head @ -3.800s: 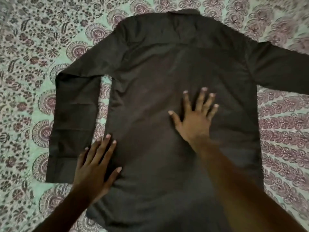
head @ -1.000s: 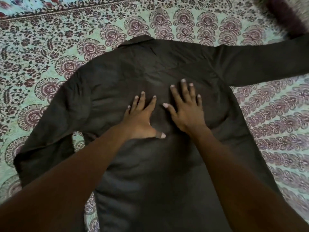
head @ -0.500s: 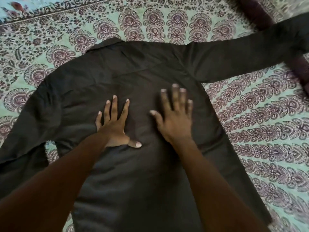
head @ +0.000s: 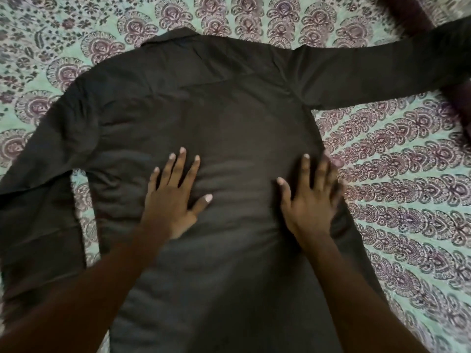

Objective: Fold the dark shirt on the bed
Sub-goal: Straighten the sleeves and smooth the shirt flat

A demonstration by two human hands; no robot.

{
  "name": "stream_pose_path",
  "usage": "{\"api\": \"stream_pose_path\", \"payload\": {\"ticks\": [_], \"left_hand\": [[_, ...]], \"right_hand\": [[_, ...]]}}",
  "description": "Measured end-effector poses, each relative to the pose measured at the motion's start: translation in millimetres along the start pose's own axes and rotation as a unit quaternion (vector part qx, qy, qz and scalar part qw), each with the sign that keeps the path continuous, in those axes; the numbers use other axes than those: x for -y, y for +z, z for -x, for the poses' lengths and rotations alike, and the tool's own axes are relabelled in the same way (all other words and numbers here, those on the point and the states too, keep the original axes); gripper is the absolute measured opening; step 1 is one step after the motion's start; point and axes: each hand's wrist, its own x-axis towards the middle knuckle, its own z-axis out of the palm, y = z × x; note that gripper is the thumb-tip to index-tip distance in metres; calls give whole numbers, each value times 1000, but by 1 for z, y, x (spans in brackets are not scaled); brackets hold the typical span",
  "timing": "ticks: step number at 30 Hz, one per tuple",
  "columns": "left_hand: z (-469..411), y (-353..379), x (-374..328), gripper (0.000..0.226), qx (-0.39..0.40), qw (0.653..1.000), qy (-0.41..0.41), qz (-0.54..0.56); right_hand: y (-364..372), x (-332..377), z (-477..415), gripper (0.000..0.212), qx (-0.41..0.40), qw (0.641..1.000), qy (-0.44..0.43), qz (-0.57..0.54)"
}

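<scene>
Below the collar [head: 173, 38] of the dark shirt [head: 229, 110] (spread back-up on the patterned bedspread [head: 397, 205]), the left hand [head: 173, 200] and right hand [head: 311, 200], fingers straight and pressed flat, had slid apart within the last second, the right reaching the side edge, which suggested smoothing, with no fold begun.

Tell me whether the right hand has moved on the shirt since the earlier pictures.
Yes. The right hand slid rightward across the dark shirt, from mid-back to its right side edge.

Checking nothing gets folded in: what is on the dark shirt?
Left hand and right hand press flat on the dark shirt; nothing else. Whatever lies beneath it is hidden.
</scene>
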Motion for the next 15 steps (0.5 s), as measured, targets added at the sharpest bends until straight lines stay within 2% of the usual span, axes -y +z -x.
{"api": "stream_pose_path", "payload": {"ticks": [2, 5, 8, 10, 13, 15], "left_hand": [[59, 20, -5, 87, -10, 1000, -9, -13], [145, 42, -18, 90, 6, 999, -26, -18], [205, 51, -34, 94, 33, 999, -9, 1], [215, 49, -38, 94, 20, 1000, -9, 13], [184, 39, -35, 91, -22, 999, -46, 13], [162, 36, -34, 91, 2, 998, -57, 5]], "right_hand": [[13, 48, 2, 76, -24, 994, -103, -14], [31, 121, 20, 73, 35, 971, -233, -39], [42, 132, 46, 69, 87, 945, -315, -4], [41, 99, 58, 69, 73, 955, -287, 17], [27, 18, 70, 71, 33, 983, -177, 47], [10, -35, 80, 73, 33, 994, -93, 53]]}}
